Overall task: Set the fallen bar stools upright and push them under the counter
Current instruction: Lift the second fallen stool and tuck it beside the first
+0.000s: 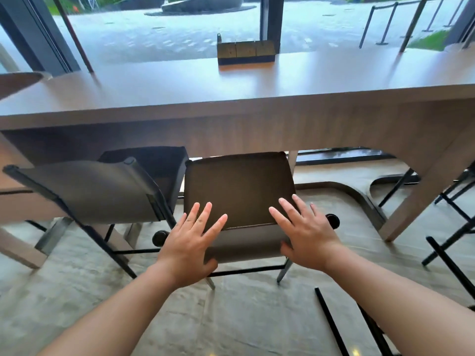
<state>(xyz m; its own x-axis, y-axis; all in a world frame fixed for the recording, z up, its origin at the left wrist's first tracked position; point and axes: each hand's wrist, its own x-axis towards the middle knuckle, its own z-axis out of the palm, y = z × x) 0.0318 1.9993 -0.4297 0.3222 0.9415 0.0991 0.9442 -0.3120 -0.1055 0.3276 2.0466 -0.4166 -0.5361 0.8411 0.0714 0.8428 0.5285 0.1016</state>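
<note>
Two hands (246, 240) on one stool (237, 191)

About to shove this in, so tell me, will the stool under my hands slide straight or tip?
The stool probably slides rather than tips: both hands press evenly on its low backrest. Its thin legs may catch on the rough floor.

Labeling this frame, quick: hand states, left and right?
Left hand: open, fingers spread, flat on the stool backrest.
Right hand: open, flat on the same backrest.
</note>
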